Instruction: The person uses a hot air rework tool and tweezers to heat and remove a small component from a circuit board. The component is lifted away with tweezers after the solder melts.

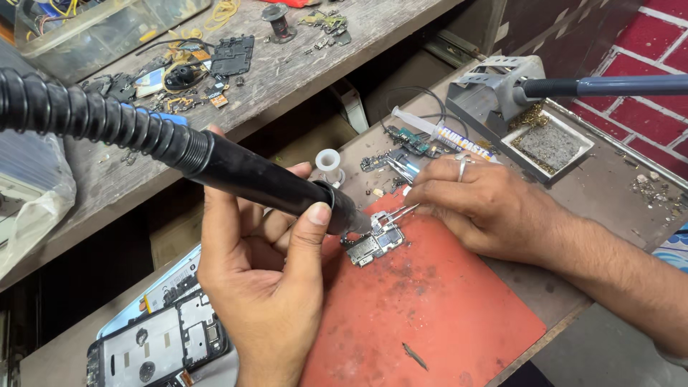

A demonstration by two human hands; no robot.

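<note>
Red and scuffed, a rubber work mat (437, 301) is lying on the bench, and a small phone circuit board (374, 244) is sitting near its upper left edge. The left hand (265, 287) is wrapping its fingers and thumb firmly around the black handle of a hot-air rework gun (265, 183), whose ribbed black hose (86, 115) is trailing off to the upper left; the nozzle is pointing down at the board, just above it. The right hand (480, 204) is pinching a pair of metal tweezers (398, 213) between thumb and fingers, with the tips reaching onto the top of the board. A ring is showing on one finger of that hand.

Just beside the left wrist, an opened phone body (161, 340) is lying with its inner frame facing up, partly off the mat. Behind the right hand, a syringe of paste (437, 129) is resting at an angle near some loose green board pieces (412, 140). A small white spool (328, 161) is standing between the hands, behind the gun's nozzle. Farther right, a grey soldering-iron stand (494, 89) is holding an iron with a blue-grey handle (616, 86), and a tray with a cleaning sponge (548, 143) is sitting in front of it. On the raised wooden shelf (301, 72) behind, scattered phone parts, wires and a clear plastic bin (93, 29) are lying about.
</note>
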